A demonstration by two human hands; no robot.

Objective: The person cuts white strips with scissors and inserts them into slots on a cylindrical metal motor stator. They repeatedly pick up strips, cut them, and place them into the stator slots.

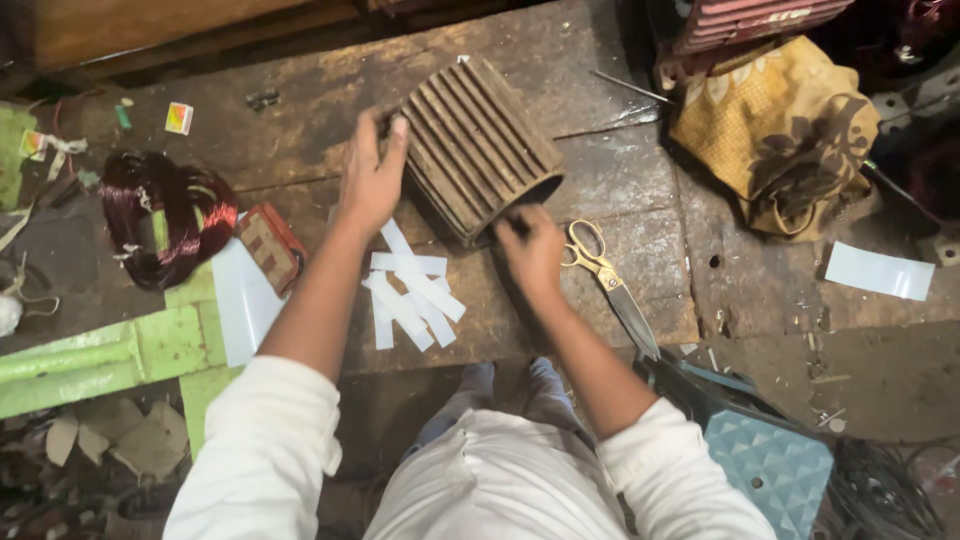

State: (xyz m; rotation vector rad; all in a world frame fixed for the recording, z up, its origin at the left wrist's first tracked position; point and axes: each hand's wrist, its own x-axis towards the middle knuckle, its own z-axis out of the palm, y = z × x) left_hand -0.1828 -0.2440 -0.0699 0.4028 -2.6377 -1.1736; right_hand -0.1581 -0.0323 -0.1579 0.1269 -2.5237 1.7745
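**Both hands on ribbed stator housing, mid-bench**

Ribbed cylindrical motor housing [480, 145] lying on its side on worn wooden bench [300, 110], open end toward lower right. Left hand [372, 178] gripping upper-left end, fingers curled over the edge. Right hand [532, 250] at the lower open rim, fingers tucked at the mouth; exact grip there hard to tell, partly hidden.

Pile of white paper strips [410, 295] on bench just below housing, between the forearms. Gold-handled scissors [608, 282] just beside right hand, blades pointing lower right, not touched. Coil of reddish copper wire [165, 215] well left, small red block [270, 245] beside it. White sheet [240, 300] under left forearm area. Yellow patterned cloth [780, 130] upper right; loose white slip [878, 270] far right.
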